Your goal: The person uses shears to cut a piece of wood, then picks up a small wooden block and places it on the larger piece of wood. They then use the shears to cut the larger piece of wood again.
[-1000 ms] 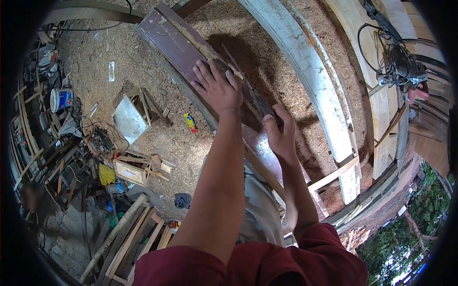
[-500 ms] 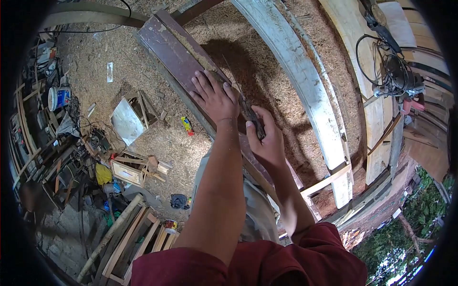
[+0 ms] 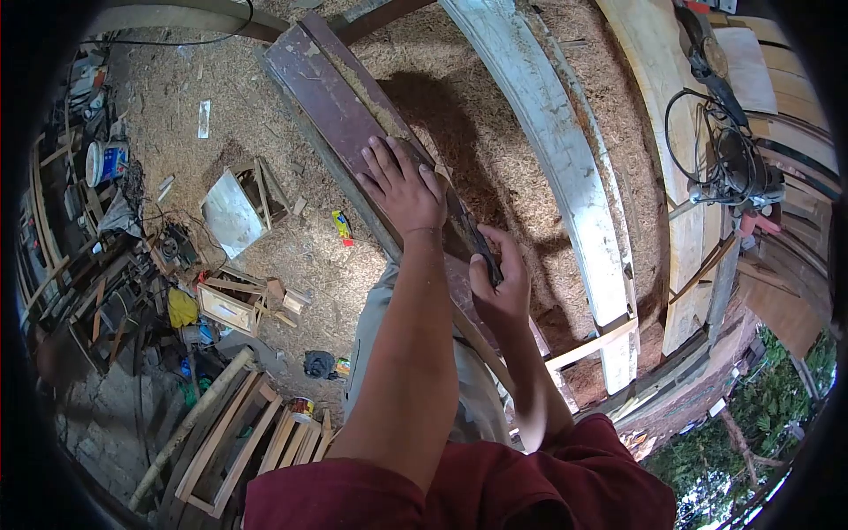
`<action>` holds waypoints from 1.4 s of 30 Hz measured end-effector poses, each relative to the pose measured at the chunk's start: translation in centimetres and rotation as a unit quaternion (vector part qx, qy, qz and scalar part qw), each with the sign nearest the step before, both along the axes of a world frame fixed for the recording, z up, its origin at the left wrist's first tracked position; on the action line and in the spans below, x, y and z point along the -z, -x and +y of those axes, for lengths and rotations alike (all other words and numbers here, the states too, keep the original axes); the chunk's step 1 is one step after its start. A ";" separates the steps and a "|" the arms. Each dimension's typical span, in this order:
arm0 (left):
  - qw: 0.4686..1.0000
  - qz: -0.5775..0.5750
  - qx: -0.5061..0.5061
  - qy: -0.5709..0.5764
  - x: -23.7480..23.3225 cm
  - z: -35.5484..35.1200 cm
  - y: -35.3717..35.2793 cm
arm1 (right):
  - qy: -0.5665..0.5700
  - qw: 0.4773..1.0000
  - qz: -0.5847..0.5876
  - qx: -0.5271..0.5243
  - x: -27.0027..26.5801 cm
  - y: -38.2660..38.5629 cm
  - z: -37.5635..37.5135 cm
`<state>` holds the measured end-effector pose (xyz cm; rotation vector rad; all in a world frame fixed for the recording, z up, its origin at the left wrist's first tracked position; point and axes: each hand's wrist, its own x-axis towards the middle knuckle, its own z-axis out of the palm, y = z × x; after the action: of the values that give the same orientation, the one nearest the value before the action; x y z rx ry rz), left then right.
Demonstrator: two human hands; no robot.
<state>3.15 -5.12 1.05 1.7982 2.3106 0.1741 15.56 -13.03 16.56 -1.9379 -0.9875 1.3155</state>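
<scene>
A long maroon board (image 3: 331,97) with a pale, worn groove along its length lies diagonally in front of me. My left hand (image 3: 406,194) rests flat on it, fingers spread. Closer to my body, at the board's right edge, my right hand (image 3: 503,283) is closed around the dark handle of a slim tool (image 3: 473,231). The tool runs along the board towards my left hand. Its far end is partly hidden, and I cannot make out its exact kind.
A curved, pale weathered beam (image 3: 552,141) stands to the right of the board. Beyond it, a corded power tool (image 3: 738,168) sits on planks. Shavings cover the floor, with a yellow-and-red object (image 3: 342,225), a wooden frame piece (image 3: 234,212) and scrap wood at left.
My right hand has drawn back towards my body along the board with the tool. My left hand stays flat on the board, slightly lower in view. The whole view has shifted a little.
</scene>
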 end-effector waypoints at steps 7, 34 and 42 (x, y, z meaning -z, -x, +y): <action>1.000 0.008 0.010 0.014 -0.3 0.0 0.0 | 0.003 1.000 0.008 0.000 -0.3 -1.0 -2.1; 0.999 0.010 0.036 0.033 -0.5 0.3 -0.2 | -0.004 0.999 -0.029 0.012 -1.8 -0.1 -0.6; 0.998 -0.004 0.033 0.047 -0.8 0.2 -0.4 | -0.023 0.998 -0.060 0.004 -1.9 0.1 -0.5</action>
<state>3.56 -4.90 1.89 1.8212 2.2111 0.0628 15.50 -13.53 18.42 -2.0024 -1.0588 1.1725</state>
